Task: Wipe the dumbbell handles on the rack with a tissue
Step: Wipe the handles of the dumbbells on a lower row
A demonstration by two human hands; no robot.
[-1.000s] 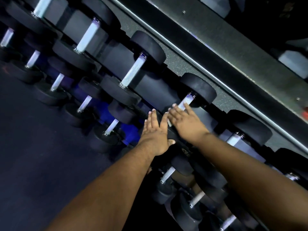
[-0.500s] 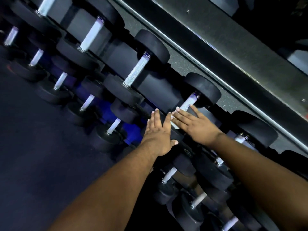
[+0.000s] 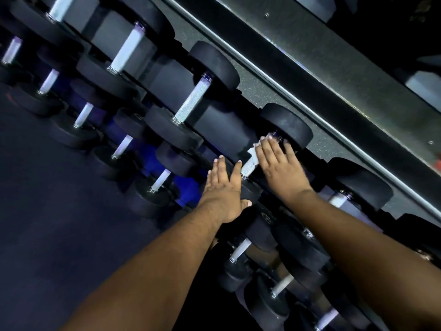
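Observation:
Black dumbbells with silver knurled handles lie in rows on a slanted rack. My right hand (image 3: pixel 279 166) presses a white tissue (image 3: pixel 253 152) onto the upper part of one dumbbell handle (image 3: pixel 248 168) in the top row; a scrap of tissue shows at my fingertips. My left hand (image 3: pixel 223 191) lies flat with fingers together on the near black head (image 3: pixel 250 191) of that same dumbbell, holding nothing. The far head (image 3: pixel 290 126) sits just beyond my right fingers.
Neighbouring dumbbells (image 3: pixel 191 101) lie to the left in the top row, with smaller ones (image 3: pixel 161 180) on the lower tier and more (image 3: pixel 241 249) below my arms. A dark wall rail (image 3: pixel 310 75) runs diagonally behind the rack. Dark rubber floor (image 3: pixel 59 235) spreads at the left.
My right hand has slid up the handle toward the far head, uncovering the lower part of the handle. My left hand stays on the near head.

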